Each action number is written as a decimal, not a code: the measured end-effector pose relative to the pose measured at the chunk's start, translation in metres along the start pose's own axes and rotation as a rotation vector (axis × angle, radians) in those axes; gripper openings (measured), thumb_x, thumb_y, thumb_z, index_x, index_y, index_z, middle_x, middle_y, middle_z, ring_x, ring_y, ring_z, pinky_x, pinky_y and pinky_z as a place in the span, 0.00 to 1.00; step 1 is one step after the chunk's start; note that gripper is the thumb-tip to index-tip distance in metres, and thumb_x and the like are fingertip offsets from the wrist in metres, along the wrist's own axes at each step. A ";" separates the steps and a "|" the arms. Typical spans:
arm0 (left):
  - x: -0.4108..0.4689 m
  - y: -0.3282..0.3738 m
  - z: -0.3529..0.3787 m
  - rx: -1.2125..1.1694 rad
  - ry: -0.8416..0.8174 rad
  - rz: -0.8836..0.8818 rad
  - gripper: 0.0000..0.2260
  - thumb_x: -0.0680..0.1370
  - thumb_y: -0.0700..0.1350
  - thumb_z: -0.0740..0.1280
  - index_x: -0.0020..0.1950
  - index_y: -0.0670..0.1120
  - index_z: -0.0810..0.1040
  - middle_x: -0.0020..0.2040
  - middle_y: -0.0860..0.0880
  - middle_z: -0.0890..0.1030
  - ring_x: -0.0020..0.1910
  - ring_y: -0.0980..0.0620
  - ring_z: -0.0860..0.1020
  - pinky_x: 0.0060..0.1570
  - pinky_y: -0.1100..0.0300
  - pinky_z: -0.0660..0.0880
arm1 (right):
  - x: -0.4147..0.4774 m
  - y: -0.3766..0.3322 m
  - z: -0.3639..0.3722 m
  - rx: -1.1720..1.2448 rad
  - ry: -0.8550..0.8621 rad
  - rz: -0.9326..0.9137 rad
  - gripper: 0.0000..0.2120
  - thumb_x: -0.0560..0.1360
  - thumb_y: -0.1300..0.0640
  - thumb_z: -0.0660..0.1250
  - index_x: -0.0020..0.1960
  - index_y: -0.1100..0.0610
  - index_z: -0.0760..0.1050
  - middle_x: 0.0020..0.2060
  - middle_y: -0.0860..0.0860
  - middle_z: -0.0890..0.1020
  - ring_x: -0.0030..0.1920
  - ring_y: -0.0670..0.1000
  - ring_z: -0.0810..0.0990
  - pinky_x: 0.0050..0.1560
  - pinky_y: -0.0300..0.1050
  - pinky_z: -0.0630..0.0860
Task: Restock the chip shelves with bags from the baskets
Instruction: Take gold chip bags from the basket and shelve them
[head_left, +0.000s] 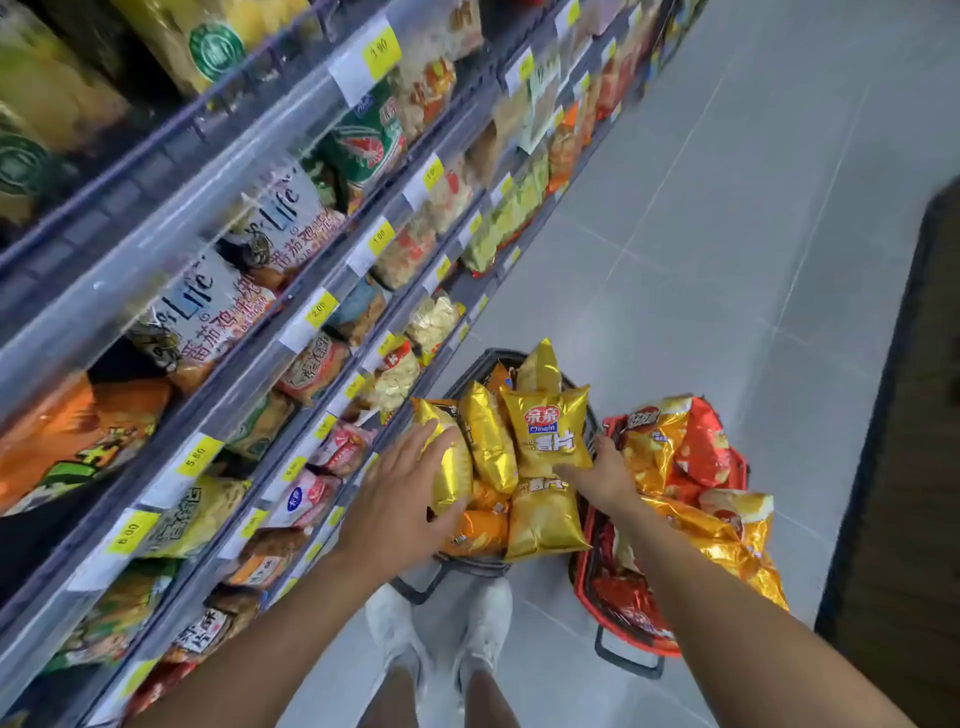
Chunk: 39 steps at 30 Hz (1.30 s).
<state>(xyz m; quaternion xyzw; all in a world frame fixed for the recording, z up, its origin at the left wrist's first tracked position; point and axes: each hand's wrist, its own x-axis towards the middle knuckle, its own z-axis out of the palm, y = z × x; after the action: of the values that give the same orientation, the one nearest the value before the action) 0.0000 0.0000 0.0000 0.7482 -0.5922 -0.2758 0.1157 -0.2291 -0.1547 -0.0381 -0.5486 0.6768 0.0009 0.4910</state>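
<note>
Spread left hand (397, 501) touches leftmost bag (451, 470); right hand (605, 475) grips upright bag (549, 428).

Both bare arms stretch forward and down, converging toward the wrists. The left hand (400, 499) is palm down, fingers straight and spread. The right hand (605, 475) reaches farther out, back upward, thumb pointing inward; its fingers' curl is unclear.

Left hand (400, 499), right hand (605, 478) on gold bags (488, 441)
</note>
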 end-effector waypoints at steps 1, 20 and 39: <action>0.004 -0.007 0.004 -0.021 -0.015 0.001 0.36 0.79 0.62 0.66 0.84 0.56 0.57 0.85 0.54 0.55 0.83 0.49 0.55 0.77 0.44 0.60 | 0.016 0.004 0.007 0.062 0.010 0.018 0.32 0.74 0.60 0.77 0.74 0.61 0.67 0.65 0.57 0.78 0.64 0.57 0.77 0.64 0.50 0.71; 0.029 -0.044 0.043 -0.078 -0.107 -0.089 0.37 0.79 0.55 0.71 0.83 0.53 0.57 0.84 0.54 0.54 0.83 0.50 0.53 0.77 0.45 0.59 | 0.115 0.040 0.046 0.034 0.206 -0.037 0.25 0.71 0.53 0.80 0.60 0.47 0.69 0.53 0.46 0.81 0.54 0.50 0.81 0.60 0.55 0.79; 0.068 0.069 -0.047 -0.954 -0.295 -0.429 0.55 0.61 0.77 0.74 0.82 0.57 0.60 0.79 0.53 0.70 0.70 0.51 0.76 0.58 0.57 0.75 | -0.038 -0.058 -0.055 0.307 0.012 -0.215 0.28 0.63 0.33 0.80 0.54 0.51 0.84 0.47 0.49 0.88 0.47 0.52 0.88 0.52 0.60 0.84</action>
<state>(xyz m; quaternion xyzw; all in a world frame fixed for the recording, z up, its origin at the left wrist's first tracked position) -0.0208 -0.0906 0.0548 0.6698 -0.2454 -0.6337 0.2993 -0.2257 -0.1788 0.0469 -0.5365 0.6091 -0.1582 0.5623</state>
